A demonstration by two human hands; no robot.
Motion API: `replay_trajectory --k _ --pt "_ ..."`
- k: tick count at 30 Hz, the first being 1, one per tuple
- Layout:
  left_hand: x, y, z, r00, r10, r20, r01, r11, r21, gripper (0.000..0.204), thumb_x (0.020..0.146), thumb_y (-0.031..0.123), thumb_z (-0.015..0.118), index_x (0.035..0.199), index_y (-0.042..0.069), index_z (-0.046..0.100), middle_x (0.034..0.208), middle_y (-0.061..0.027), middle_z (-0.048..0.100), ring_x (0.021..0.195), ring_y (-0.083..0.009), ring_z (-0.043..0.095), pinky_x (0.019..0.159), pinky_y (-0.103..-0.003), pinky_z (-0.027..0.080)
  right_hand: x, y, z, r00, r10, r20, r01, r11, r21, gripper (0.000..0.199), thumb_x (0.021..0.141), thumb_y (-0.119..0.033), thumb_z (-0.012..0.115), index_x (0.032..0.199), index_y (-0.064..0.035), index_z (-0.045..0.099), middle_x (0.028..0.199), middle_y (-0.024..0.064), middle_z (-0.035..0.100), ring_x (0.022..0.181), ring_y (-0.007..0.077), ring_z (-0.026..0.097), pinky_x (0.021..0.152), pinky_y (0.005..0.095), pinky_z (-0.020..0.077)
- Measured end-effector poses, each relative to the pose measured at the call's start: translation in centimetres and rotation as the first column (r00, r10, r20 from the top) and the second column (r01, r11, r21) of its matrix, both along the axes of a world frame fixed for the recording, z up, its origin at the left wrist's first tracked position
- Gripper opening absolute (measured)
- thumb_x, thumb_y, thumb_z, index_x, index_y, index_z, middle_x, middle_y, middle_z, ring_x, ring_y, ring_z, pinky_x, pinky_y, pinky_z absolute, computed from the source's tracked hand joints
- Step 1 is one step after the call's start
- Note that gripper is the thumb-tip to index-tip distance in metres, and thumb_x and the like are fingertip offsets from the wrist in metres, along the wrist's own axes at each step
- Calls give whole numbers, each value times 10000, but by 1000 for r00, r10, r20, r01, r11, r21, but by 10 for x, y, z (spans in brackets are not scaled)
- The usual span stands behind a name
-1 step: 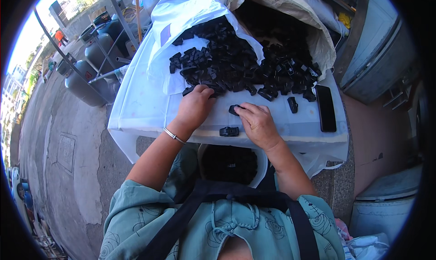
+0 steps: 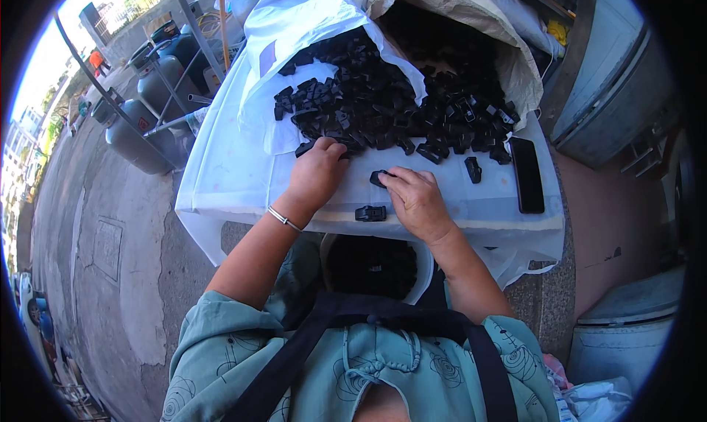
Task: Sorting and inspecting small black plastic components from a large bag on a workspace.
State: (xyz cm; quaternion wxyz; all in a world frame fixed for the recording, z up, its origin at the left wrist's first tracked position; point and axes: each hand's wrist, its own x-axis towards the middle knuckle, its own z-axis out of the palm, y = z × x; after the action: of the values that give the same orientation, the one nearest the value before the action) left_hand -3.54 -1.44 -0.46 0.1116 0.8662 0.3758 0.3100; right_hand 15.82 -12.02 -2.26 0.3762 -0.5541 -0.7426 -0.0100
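At the near edge of a heap of small black plastic parts, shaped like buckles (image 2: 353, 98), my left hand (image 2: 318, 173) has its fingers curled down. One black part (image 2: 303, 149) sticks out beside those fingers; the fingertips themselves are mostly hidden. My right hand (image 2: 416, 199) pinches another black plastic part (image 2: 378, 177) between thumb and fingers, just over the white table cover. A single part (image 2: 370, 213) lies near the table's front edge, left of my right hand. Farther right, one more loose part (image 2: 473, 169) lies apart from the heap.
A white sack (image 2: 294, 17) and a beige sack (image 2: 519, 61) spill the heap onto the covered table (image 2: 228, 179). A black phone (image 2: 527, 175) lies at the right edge. Below the table front stands a bucket (image 2: 425, 269) with black parts. Gas cylinders (image 2: 136, 138) stand at left.
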Motion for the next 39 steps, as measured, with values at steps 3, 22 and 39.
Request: replay_trajectory --k 3,22,39 --pt "1 0 -2 999 -21 -42 20 999 -29 168 794 89 690 946 39 638 978 -132 605 798 -327 643 701 -385 537 -2 2 -2 997 -36 67 34 999 41 234 827 -46 624 1045 -81 700 1048 75 656 928 227 634 870 355 406" --pt "-19 -1 10 982 -188 20 186 950 -250 134 848 75 662 968 23 633 917 -122 618 753 -257 632 698 -335 522 41 17 7 861 -487 147 502 861 -83 234 842 -116 648 1072 -71 649 1084 97 602 1033 276 583 854 395 478" --pt "11 -13 -14 956 -221 192 262 939 -223 434 722 42 775 1116 59 595 895 -56 635 744 -141 615 672 -274 525 7 -4 18 987 -2 -163 -4 999 -36 330 793 -6 660 1120 -43 629 1046 144 655 958 294 627 830 373 512"
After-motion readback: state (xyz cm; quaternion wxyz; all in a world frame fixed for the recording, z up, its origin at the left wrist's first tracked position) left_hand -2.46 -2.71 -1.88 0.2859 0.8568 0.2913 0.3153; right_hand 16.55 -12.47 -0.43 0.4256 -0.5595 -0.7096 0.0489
